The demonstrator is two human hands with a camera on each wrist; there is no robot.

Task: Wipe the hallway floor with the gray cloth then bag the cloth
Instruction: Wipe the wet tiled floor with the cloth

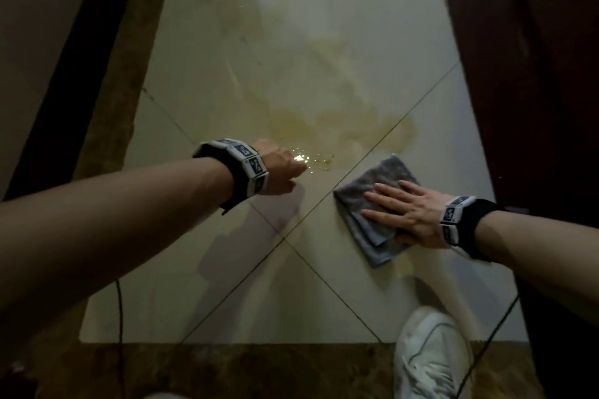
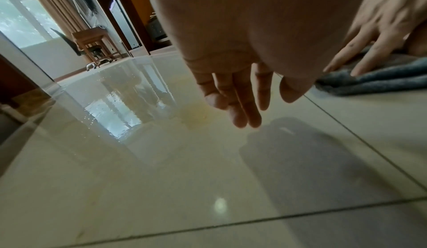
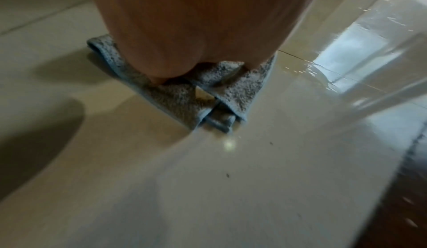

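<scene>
The folded gray terry cloth [image 1: 372,204] lies flat on the glossy cream tile floor [image 1: 227,285], just right of where two dark grout lines [image 1: 285,238] cross. The right hand [image 1: 411,214] presses down on the cloth with its fingers straight and spread, palm flat on the fabric; the cloth's layered corner sticks out from under the heel of the hand toward the person. In the right wrist view the heel of that hand [image 3: 196,33] sits on the cloth [image 3: 175,98], whose folded edges fan apart at the near corner.

The left hand [image 1: 278,168] hangs above the floor to the left of the cloth, apart from it, holding nothing; the left wrist view shows its fingers [image 2: 245,106] loose and nearly straight, pointing downward. A yellowish wet stain [image 1: 327,126] spreads over the tiles beyond the cloth. A white sneaker [image 1: 428,356] stands on the floor nearer the person than the cloth.
</scene>
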